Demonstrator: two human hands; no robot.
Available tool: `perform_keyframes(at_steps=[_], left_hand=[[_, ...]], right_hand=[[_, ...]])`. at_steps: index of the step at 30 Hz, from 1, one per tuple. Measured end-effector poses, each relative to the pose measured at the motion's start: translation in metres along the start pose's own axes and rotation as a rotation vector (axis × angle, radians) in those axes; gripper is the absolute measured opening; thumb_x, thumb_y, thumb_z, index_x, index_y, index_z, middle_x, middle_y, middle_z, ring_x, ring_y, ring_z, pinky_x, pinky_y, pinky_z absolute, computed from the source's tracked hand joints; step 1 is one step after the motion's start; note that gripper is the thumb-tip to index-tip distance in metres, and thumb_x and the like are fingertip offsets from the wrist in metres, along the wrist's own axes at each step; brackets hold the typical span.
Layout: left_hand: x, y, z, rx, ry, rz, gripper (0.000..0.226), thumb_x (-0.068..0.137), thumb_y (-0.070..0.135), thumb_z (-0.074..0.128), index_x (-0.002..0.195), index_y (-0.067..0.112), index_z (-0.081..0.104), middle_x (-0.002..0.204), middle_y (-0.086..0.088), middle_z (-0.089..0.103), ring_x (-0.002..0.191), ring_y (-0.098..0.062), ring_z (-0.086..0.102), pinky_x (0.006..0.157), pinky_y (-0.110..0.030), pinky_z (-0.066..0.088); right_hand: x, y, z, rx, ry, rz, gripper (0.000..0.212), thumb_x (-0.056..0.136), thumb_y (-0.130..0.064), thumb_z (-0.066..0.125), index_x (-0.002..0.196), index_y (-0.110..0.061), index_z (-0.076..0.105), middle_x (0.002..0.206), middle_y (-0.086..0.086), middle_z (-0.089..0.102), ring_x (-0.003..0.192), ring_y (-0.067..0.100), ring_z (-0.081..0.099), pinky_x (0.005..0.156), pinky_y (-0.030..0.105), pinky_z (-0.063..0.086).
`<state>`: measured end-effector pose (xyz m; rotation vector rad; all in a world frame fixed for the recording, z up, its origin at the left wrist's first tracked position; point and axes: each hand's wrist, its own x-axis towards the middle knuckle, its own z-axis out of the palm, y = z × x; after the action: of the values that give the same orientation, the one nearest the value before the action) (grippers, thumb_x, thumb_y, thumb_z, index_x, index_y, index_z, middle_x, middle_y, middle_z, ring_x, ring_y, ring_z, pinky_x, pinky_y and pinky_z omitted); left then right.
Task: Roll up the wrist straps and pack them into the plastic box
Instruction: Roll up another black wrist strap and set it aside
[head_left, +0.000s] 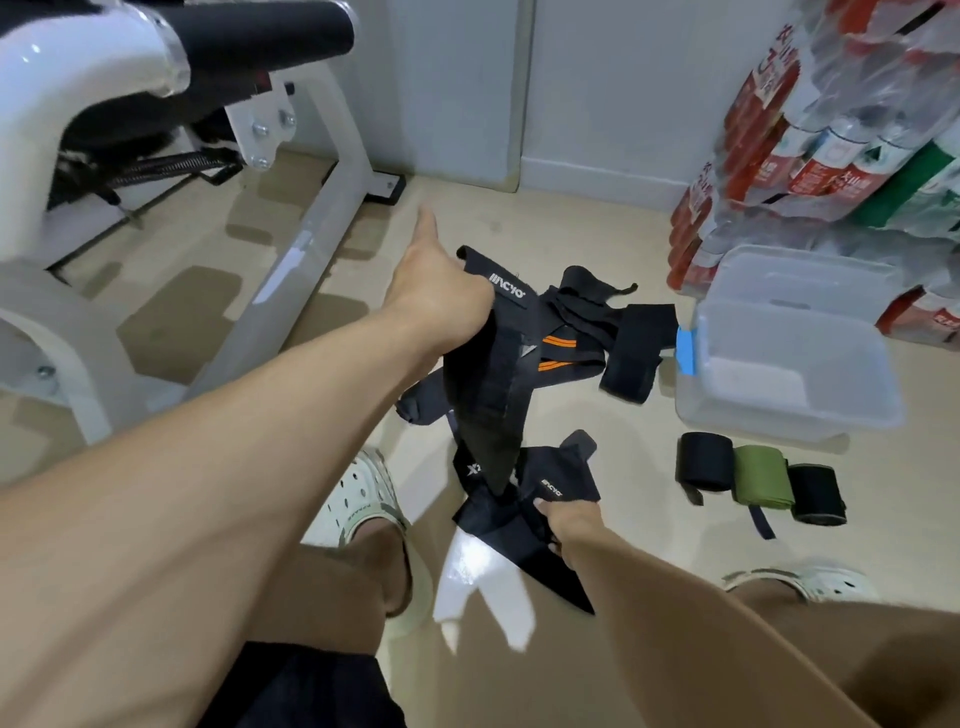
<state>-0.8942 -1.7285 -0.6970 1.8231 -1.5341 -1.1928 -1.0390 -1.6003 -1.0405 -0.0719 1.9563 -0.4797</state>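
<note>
A black wrist strap (488, 374) was held stretched between both hands above the floor (597, 519): the left hand (441, 296) was curled round its upper end with the thumb raised, the right hand (569, 525) pinched the lower end. Three rolled straps (758, 475) were seen beside the open plastic box (789, 364), with loose straps (597, 332) heaped nearby. The strap would best be pulled flat and untwisted first, then rolled tightly from one end, judging from the slack.
</note>
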Motion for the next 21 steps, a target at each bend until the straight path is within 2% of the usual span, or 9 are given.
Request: perform_keyframes(at_steps=[2,4,6,7,10,12,15,19,21], left_hand=[[0.0,0.001,-0.001,0.002,-0.007,-0.004,0.1,0.088,0.003,0.056,0.163,0.034,-0.002,0.114,-0.001,0.074,0.1,-0.021,0.07,0.087,-0.046,0.06],[0.001,0.002,-0.001,-0.009,-0.016,0.001,0.1,0.089,0.001,0.056,0.164,0.032,-0.003,0.114,0.0,0.075,0.099,-0.02,0.07,0.085,-0.044,0.06],[0.0,0.004,-0.001,-0.024,-0.023,0.01,0.099,0.09,0.0,0.056,0.164,0.031,-0.002,0.113,0.001,0.075,0.091,-0.02,0.07,0.067,-0.036,0.059],[-0.001,0.005,-0.002,-0.032,-0.023,0.019,0.098,0.091,0.0,0.056,0.164,0.03,-0.001,0.112,0.001,0.075,0.087,-0.019,0.069,0.059,-0.032,0.054],[-0.004,0.008,-0.005,-0.058,0.004,0.052,0.099,0.09,0.001,0.059,0.165,0.027,0.001,0.104,0.009,0.076,0.095,-0.015,0.068,0.066,-0.022,0.049],[-0.007,0.01,-0.008,-0.084,0.001,0.063,0.099,0.09,0.001,0.061,0.165,0.027,0.002,0.093,0.016,0.073,0.09,-0.009,0.066,0.071,-0.017,0.047],[-0.013,0.013,-0.01,-0.186,0.003,0.054,0.099,0.088,-0.002,0.064,0.165,0.026,0.008,0.088,0.02,0.07,0.081,-0.003,0.064,0.066,-0.015,0.047],[-0.019,0.018,-0.008,-0.407,-0.078,-0.003,0.101,0.081,-0.007,0.062,0.163,0.03,0.018,0.105,-0.001,0.075,0.084,-0.016,0.068,0.056,-0.021,0.053],[-0.025,0.022,-0.003,-0.451,-0.141,-0.025,0.106,0.068,0.002,0.066,0.161,0.032,0.024,0.115,-0.005,0.069,0.101,-0.024,0.067,0.074,-0.029,0.054]], right_hand=[[-0.001,-0.004,0.004,0.063,-0.009,0.032,0.042,0.08,-0.021,0.085,0.112,-0.004,0.063,0.084,0.014,0.068,0.071,0.029,0.066,0.065,0.035,0.056],[0.004,-0.008,0.006,0.085,-0.01,0.047,0.044,0.082,-0.02,0.085,0.112,-0.001,0.059,0.09,0.016,0.067,0.082,0.031,0.067,0.083,0.041,0.059],[0.008,-0.017,0.005,0.031,-0.046,0.042,0.054,0.085,-0.026,0.082,0.125,0.001,0.056,0.111,0.019,0.067,0.107,0.035,0.065,0.101,0.044,0.054],[0.002,-0.024,0.002,-0.027,-0.057,0.035,0.058,0.087,-0.029,0.08,0.131,0.001,0.055,0.118,0.019,0.066,0.114,0.035,0.063,0.103,0.041,0.052],[-0.044,-0.063,-0.024,-0.179,0.045,-0.253,0.033,0.094,-0.027,0.069,0.119,-0.006,0.062,0.108,0.011,0.063,0.105,0.032,0.063,0.086,0.031,0.048],[-0.077,-0.096,-0.048,-0.288,0.099,-0.486,0.022,0.096,-0.028,0.065,0.107,-0.008,0.064,0.105,0.007,0.066,0.102,0.031,0.063,0.087,0.032,0.048],[-0.117,-0.157,-0.089,-0.237,0.06,-0.697,0.021,0.099,-0.029,0.063,0.105,-0.009,0.061,0.105,0.006,0.067,0.099,0.027,0.062,0.087,0.035,0.048],[-0.185,-0.228,-0.146,-0.058,-0.012,-0.805,0.022,0.098,-0.031,0.063,0.108,-0.012,0.06,0.106,0.014,0.074,0.093,0.03,0.072,0.087,0.051,0.061],[-0.222,-0.243,-0.167,-0.012,-0.054,-0.855,0.021,0.101,-0.027,0.061,0.11,-0.009,0.057,0.106,0.018,0.075,0.083,0.029,0.073,0.077,0.046,0.063]])
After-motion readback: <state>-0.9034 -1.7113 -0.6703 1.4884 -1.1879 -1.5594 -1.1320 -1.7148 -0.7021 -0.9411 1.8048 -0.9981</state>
